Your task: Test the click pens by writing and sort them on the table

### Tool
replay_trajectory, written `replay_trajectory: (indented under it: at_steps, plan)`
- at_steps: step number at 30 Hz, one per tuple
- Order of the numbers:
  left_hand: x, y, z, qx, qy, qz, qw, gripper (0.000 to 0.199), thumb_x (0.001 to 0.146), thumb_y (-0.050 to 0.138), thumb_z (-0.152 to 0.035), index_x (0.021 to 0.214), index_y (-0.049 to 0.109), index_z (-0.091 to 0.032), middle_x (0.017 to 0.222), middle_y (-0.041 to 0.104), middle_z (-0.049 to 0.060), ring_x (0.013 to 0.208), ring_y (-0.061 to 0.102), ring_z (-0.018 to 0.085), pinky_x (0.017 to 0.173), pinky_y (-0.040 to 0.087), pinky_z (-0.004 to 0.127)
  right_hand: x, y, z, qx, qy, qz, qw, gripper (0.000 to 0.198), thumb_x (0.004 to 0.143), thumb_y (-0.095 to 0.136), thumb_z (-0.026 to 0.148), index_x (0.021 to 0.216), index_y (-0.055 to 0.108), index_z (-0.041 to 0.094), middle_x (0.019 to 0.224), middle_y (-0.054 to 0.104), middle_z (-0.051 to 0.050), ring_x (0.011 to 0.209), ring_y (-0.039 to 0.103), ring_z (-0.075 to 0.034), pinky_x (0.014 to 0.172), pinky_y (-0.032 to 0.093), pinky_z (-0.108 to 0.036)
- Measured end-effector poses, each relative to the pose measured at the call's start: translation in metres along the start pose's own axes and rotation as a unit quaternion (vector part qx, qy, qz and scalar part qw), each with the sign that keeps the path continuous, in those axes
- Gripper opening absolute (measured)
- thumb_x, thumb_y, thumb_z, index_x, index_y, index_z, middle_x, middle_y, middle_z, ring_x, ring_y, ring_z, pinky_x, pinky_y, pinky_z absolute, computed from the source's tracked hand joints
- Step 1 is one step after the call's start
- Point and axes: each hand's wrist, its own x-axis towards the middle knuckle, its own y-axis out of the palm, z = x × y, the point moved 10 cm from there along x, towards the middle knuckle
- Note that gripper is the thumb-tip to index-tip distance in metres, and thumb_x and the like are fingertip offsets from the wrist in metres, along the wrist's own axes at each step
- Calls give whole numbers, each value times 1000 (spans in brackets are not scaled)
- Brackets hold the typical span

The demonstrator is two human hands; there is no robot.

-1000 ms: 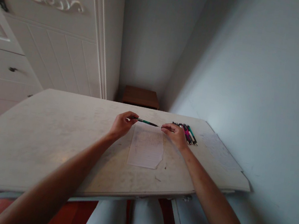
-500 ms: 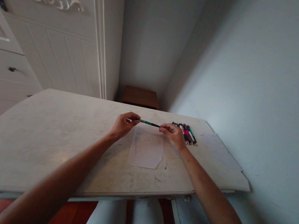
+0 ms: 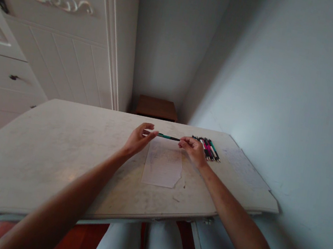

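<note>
A dark pen with a green barrel (image 3: pixel 168 137) is held roughly level above a sheet of lined paper (image 3: pixel 162 170). My right hand (image 3: pixel 192 147) pinches its black tip end between thumb and fingers. At the clip end, the thumb of my left hand (image 3: pixel 139 139) reaches out and touches the pen. The left index finger is raised apart from that thumb, so this hand looks open. Just beyond my right hand lies a row of several pens (image 3: pixel 209 149), black, pink, white and green, partly hidden by the hand.
The pale marbled table (image 3: pixel 55 149) stands against a wall (image 3: pixel 306 121) on the right. Another written sheet (image 3: pixel 246 166) lies along that side. Small scraps (image 3: pixel 176 199) rest near the front edge. A white cabinet (image 3: pixel 70 50) is at left, a brown wooden box-like piece (image 3: pixel 157 107) behind the table.
My left index finger has lifted off the pen, and the left thumb has moved forward against its end. The pen and right hand have shifted slightly right.
</note>
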Motion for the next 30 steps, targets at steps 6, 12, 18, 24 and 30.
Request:
replay_trajectory:
  at_steps: [6, 12, 18, 24, 30]
  plan:
    - [2, 4, 2, 62, 11, 35, 997, 36, 86, 51, -47, 69, 62, -16, 62, 63, 3, 59, 56, 14, 59, 44, 27, 0, -2, 1, -18, -3, -8, 1000, 33, 75, 68, 49, 81, 67, 17, 70, 68, -3, 68, 63, -17, 69, 52, -30]
    - [1, -1, -4, 22, 27, 0, 999, 42, 71, 70, -36, 107, 61, -17, 111, 66, 11, 93, 64, 21, 67, 48, 27, 1, -2, -4, -2, 4, -8, 1000, 33, 74, 70, 49, 81, 68, 17, 71, 68, -3, 67, 63, -17, 69, 52, -30]
    - [2, 3, 2, 44, 14, 20, 999, 43, 86, 49, -55, 86, 64, -14, 75, 66, 6, 70, 60, 17, 63, 46, 27, -1, -2, 2, -3, -1, -13, 1000, 31, 75, 69, 48, 80, 67, 17, 71, 69, -3, 67, 63, -17, 68, 51, -30]
    - [3, 9, 3, 27, 17, 48, 998, 24, 77, 64, -37, 89, 66, -16, 84, 69, 6, 75, 62, 17, 66, 47, 27, -1, -2, 4, -8, -1, -14, 1000, 31, 75, 69, 48, 79, 67, 17, 70, 68, -3, 67, 62, -17, 68, 51, -30]
    - [1, 3, 0, -10, 5, 10, 1000, 43, 73, 69, -42, 106, 61, -15, 103, 66, 10, 84, 62, 18, 64, 48, 26, -1, -1, 4, -10, -3, -14, 1000, 30, 75, 68, 47, 79, 67, 17, 69, 67, -3, 66, 62, -16, 67, 50, -29]
